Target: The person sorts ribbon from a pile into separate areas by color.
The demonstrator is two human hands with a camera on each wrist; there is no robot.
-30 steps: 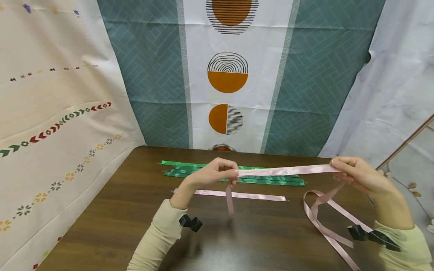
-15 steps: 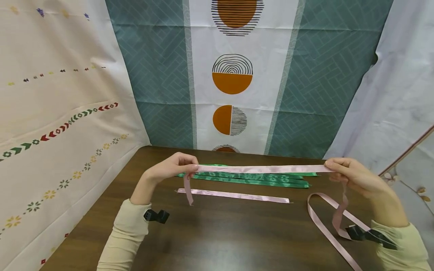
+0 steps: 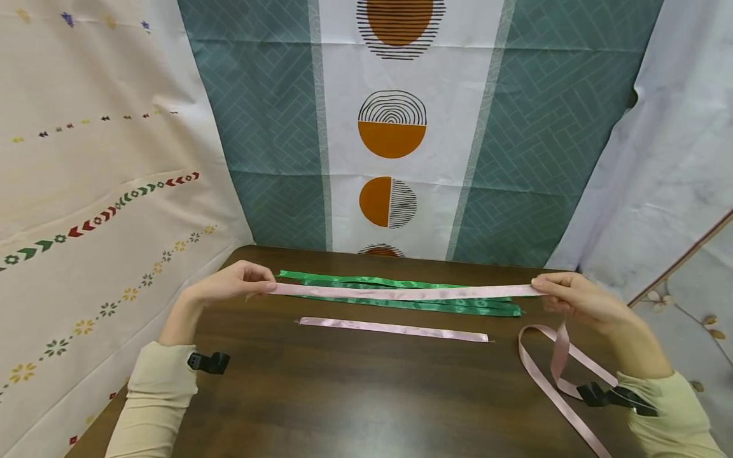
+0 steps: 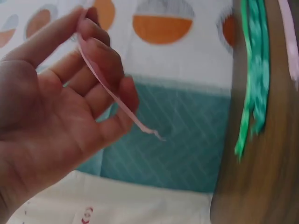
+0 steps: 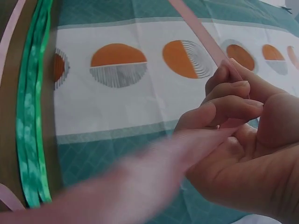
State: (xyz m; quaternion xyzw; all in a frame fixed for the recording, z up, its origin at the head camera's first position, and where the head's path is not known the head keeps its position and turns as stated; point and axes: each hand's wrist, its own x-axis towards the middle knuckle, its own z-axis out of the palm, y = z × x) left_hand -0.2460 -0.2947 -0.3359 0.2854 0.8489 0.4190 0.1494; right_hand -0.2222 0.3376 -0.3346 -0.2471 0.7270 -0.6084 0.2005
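Observation:
A long pink satin ribbon stretches nearly level between my two hands, above the table. My left hand pinches it close to one end; in the left wrist view a short frayed tail crosses the palm side of the fingers. At the other side my right hand pinches the ribbon between thumb and forefinger. From there the rest of the ribbon hangs down and loops on the table at the right. In the right wrist view the slack ribbon runs blurred out of my curled fingers.
Several green ribbon strips lie side by side at the back of the dark wooden table, partly behind the stretched ribbon. A cut pink strip lies in front of them. Patterned cloths hang behind and at the sides.
My left hand has moved well to the left, so the stretch of ribbon between the hands has grown longer. My right hand has shifted slightly left.

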